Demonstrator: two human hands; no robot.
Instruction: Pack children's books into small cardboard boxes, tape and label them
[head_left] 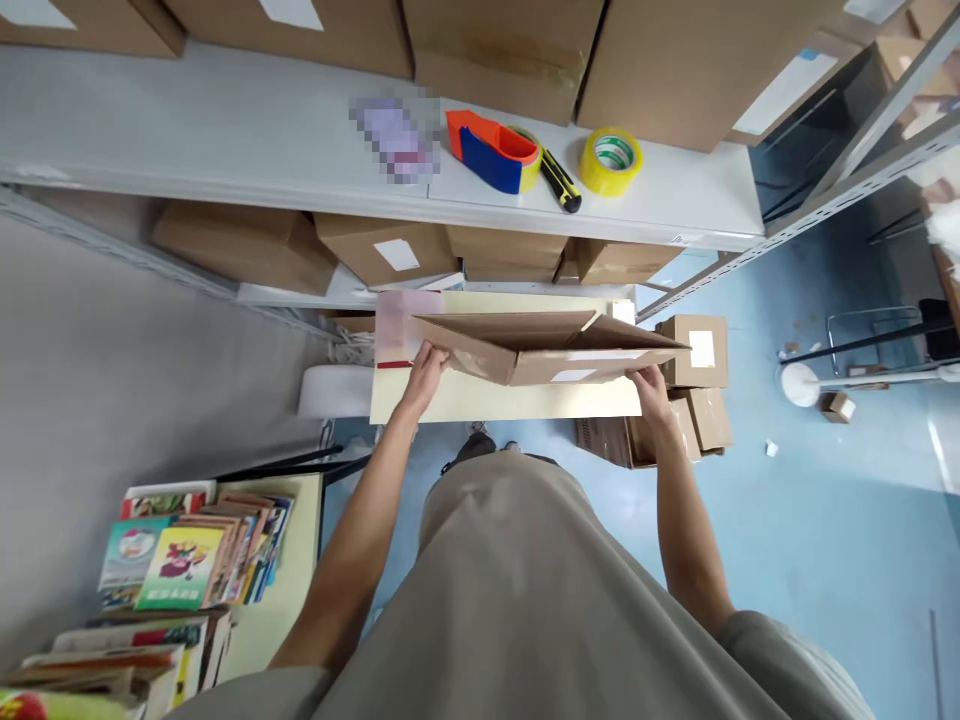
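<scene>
In the head view, the left hand (pixel 428 373) and right hand (pixel 649 385) pinched a half-flattened carton (pixel 538 370) near opposite ends, seemingly to steady its slack walls, over the pale tabletop (pixel 525 404), overhanging its right edge

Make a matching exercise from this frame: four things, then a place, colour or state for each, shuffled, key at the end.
1. Cardboard box
2. Knife
3. Loose tape roll
4. Books

A. Yellow, with a green and white core
B. On the table at lower left
C. Held at its ends by the left hand and right hand
D. Black and yellow, on the shelf

Pairs: 1-C, 2-D, 3-A, 4-B
</scene>
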